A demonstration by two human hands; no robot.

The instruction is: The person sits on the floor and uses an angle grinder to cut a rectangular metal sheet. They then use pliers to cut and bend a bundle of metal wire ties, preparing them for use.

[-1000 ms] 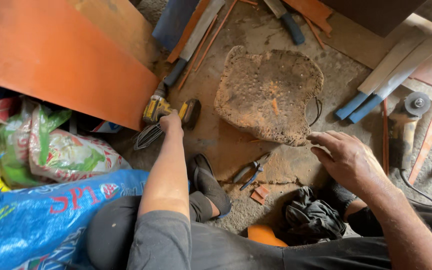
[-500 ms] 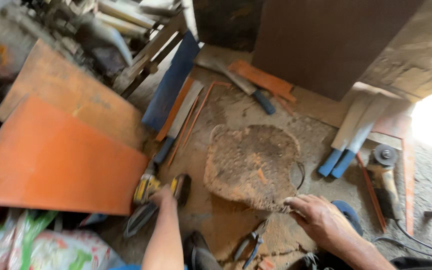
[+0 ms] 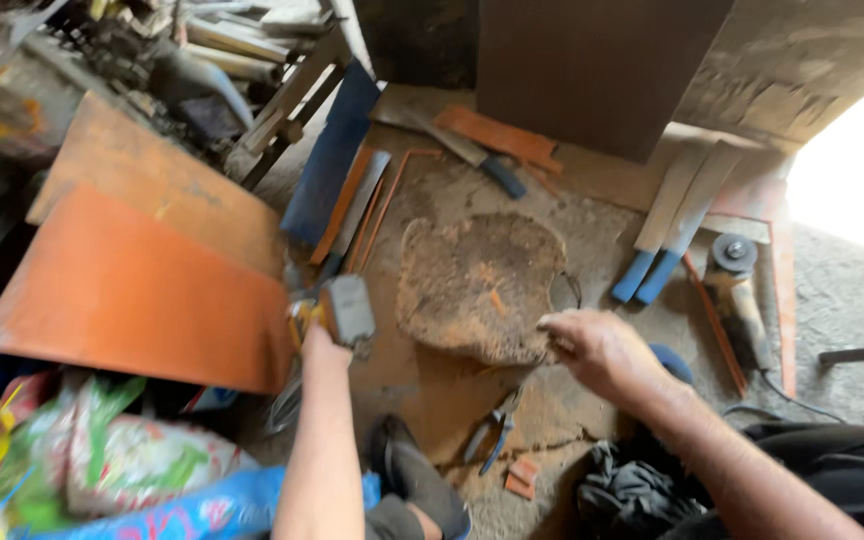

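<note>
My left hand (image 3: 320, 345) grips a yellow and black cordless power tool (image 3: 337, 310) with a grey battery block, lifted just above the dusty floor beside an orange sheet (image 3: 122, 290). My right hand (image 3: 597, 350) rests with curled fingers at the near right edge of a rough, rust-stained round slab (image 3: 480, 285) on the ground; whether it grips the edge is unclear. Blue-handled pliers (image 3: 492, 430) lie on the floor between my arms.
An angle grinder (image 3: 737, 275) with its cord lies at the right. Blue-ended flat bars (image 3: 672, 230), a blue board (image 3: 332, 160) and orange strips lie around the slab. Printed plastic sacks (image 3: 102, 460) are at the lower left, a black cloth (image 3: 632, 490) by my leg, scrap piled at the top left.
The view has tilted up toward the back wall. My left hand has raised the power tool off the floor. My right hand has moved left onto the slab's edge.
</note>
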